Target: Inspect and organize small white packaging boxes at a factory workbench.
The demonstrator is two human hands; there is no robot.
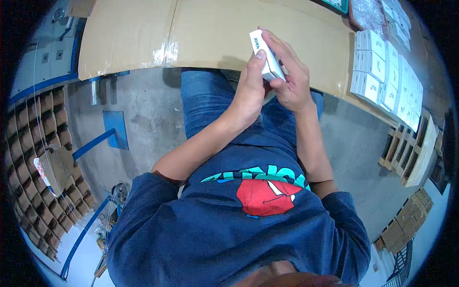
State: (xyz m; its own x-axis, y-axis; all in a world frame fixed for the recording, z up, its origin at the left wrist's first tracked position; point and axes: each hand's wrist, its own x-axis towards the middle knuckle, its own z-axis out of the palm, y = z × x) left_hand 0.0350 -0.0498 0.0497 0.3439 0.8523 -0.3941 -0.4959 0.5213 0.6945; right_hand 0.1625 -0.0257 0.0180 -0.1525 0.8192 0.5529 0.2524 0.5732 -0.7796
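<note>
A small white box (269, 64) with dark print is held tilted between both hands, just over the near edge of the table. My left hand (252, 79) grips it from the left, with the thumb pressed on its upper face. Along its right side my right hand (292, 71) is closed, its fingers wrapped over the far side and its thumb near the lower end. The fingertips behind the box are partly hidden. Beneath lies the cardboard-covered table top (210, 33).
Stacks of white small boxes (382, 76) stand at the table's right end. Behind them are a tray with clear plastic bags (367, 14) and a green tray (337, 5). A wooden pallet (411, 148) is at the right, and a cardboard divider rack (45, 158) at the left.
</note>
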